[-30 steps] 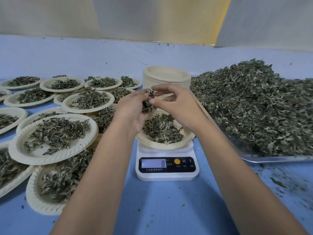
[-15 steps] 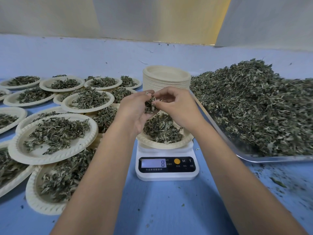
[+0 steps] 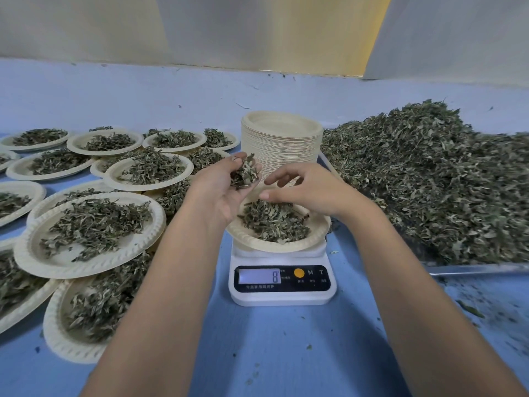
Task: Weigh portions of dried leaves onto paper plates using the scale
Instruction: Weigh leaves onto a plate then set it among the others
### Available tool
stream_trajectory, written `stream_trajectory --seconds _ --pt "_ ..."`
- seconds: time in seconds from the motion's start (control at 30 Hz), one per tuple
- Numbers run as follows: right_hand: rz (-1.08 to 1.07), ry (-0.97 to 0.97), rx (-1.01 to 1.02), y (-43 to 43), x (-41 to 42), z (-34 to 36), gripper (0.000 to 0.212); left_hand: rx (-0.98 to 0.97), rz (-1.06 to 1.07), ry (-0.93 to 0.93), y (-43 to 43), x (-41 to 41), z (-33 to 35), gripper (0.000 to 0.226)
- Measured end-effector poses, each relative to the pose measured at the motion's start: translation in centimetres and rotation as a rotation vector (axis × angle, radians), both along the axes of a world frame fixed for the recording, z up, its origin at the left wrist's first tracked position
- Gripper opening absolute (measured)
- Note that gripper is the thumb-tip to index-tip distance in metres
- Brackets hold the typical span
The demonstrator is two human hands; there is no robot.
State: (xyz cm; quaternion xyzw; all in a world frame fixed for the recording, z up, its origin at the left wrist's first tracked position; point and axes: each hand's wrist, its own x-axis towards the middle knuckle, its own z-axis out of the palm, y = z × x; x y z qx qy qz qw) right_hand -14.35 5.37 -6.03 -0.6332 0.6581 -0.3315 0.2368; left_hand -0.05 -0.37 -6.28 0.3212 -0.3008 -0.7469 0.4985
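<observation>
While the paper plate (image 3: 286, 246) sits on the platform of the white scale (image 3: 282, 296), a portion of dried leaves (image 3: 272, 222) lies in its well. The scale stands near the centre of the blue table (image 3: 286, 356), and its display (image 3: 259, 275) reads 8. The left hand (image 3: 216, 193) is held above the plate's left rim, palm turned inward, fingers curled round a small clump of leaves (image 3: 244, 173). The right hand (image 3: 310, 190) hovers over the far side of the plate, fingers relaxed and loosely spread, gripping nothing. Its thumb lies just above the portion; contact cannot be confirmed. Directly behind the scale stands a tall stack of empty plates (image 3: 282, 138). To the right, a metal tray (image 3: 472, 269) carries a large heap of loose leaves (image 3: 429, 173). To the left, filled plates (image 3: 86, 263) cover the table, several overlapping or resting on one another. Leaf fragments (image 3: 469, 309) are scattered on the table in front of the tray.
</observation>
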Motion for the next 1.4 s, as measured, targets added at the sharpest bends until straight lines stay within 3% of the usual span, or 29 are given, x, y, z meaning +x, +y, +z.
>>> stream_trajectory --seconds 0.17,0.23,0.37,0.53,0.7,0.97,1.17,1.33,1.4 --pt "0.068 0.058 0.029 0.0 0.1 -0.1 0.025 0.002 0.005 -0.011 -0.1 -0.1 -0.2 0.021" --pt "0.055 0.071 0.013 0.0 0.0 -0.2 0.016 0.007 0.006 0.0 -0.1 -0.1 -0.1 0.021" --pt "-0.004 0.052 -0.059 -0.3 -0.3 -0.2 0.017 0.022 0.022 -0.005 0.0 -0.1 -0.1 0.021" --pt "-0.062 -0.27 -0.277 -0.5 -0.2 0.4 0.023 0.097 0.03 -0.024 0.4 -0.4 -0.1 0.023" --pt "-0.035 -0.455 -0.406 -0.5 0.8 0.7 0.023 0.112 0.042 0.032 1.2 -0.9 0.0 0.022" --pt "-0.092 -0.259 -0.475 -1.1 2.7 -0.3 0.025 0.016 -0.118 0.04 1.9 -2.1 0.7 0.035" --pt "-0.175 -0.088 -0.492 -1.0 2.7 -0.4 0.018 -0.018 -0.095 -0.036 2.2 -2.5 0.6 0.011" --pt "-0.086 -0.254 -0.405 -0.8 2.5 -0.2 0.031 0.01 -0.046 0.057 1.8 -2.0 0.6 0.009" --pt "-0.048 -0.27 -0.417 -0.7 2.4 0.0 0.037 0.032 -0.023 0.068 1.3 -1.6 0.6 0.02"
